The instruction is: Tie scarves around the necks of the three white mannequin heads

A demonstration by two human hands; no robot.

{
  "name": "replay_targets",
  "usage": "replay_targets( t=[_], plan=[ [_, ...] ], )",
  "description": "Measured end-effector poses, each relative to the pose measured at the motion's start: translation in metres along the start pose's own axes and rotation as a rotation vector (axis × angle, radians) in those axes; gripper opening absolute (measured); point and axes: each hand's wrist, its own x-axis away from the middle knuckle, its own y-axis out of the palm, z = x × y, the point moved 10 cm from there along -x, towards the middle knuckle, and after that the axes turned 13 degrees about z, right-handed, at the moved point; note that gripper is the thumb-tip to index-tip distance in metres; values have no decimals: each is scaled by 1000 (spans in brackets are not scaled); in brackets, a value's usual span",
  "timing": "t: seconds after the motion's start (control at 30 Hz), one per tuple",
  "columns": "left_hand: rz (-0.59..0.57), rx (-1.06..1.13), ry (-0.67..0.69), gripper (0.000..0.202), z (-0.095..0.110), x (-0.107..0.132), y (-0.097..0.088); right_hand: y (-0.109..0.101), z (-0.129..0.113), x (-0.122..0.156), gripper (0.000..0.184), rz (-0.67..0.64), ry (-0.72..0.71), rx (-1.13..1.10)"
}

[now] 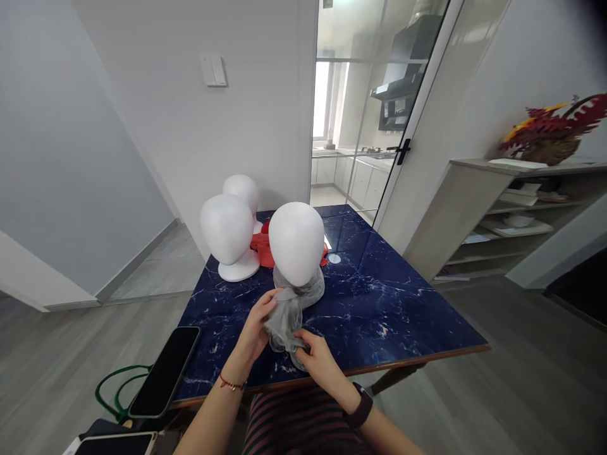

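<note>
A white foam mannequin head (296, 242) stands near the middle of the blue marble table (389, 297), with a sheer grey scarf (290, 309) wrapped round its neck. My left hand (258, 325) pinches the scarf just below the neck. My right hand (318, 355) grips the scarf's hanging ends close to the table's front edge. Both hands are closed on the cloth.
Two more white foam heads (229, 230) (241, 190) stand at the back left, with a red cloth (263, 246) behind the front one. A black phone (165, 370) overhangs the table's left front corner. A glass door and shelves lie to the right.
</note>
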Motion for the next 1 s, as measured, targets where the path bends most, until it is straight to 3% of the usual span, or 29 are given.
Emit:
replay_targets(
  t=[0.1, 0.2, 0.3, 0.43, 0.53, 0.6, 0.73, 0.77, 0.9, 1.0],
  plan=[
    [-154, -184, 134, 49, 1, -8, 17, -3, -13, 0, 27, 24, -11, -46],
    [-147, -595, 357, 63, -3, -17, 17, -6, -24, -1, 24, 35, 2, -123],
    [-106, -981, 549, 51, -6, -17, 14, -2, -27, -1, 22, 19, 39, -212],
    [-228, -1217, 745, 45, -13, -10, 25, 5, -32, -2, 17, 6, 46, -297],
    [-234, -1281, 840, 41, -15, -12, 26, 10, -31, -2, 16, -33, 45, -329],
    [-175, -1278, 871, 37, -15, -17, 19, 1, -22, -7, 25, 16, 55, -360],
    [-54, -1173, 904, 38, -14, -23, 3, -50, 8, -22, 37, 372, 51, -271],
    [-36, -1140, 903, 39, -14, -23, 0, -57, 12, -25, 40, 409, 29, -200],
    [-30, -1051, 905, 40, -16, -19, 0, -41, -1, -38, 59, 266, -149, 43],
    [-71, -1042, 921, 43, -19, -14, 4, -22, -11, -48, 56, 171, -251, 79]
  ],
)
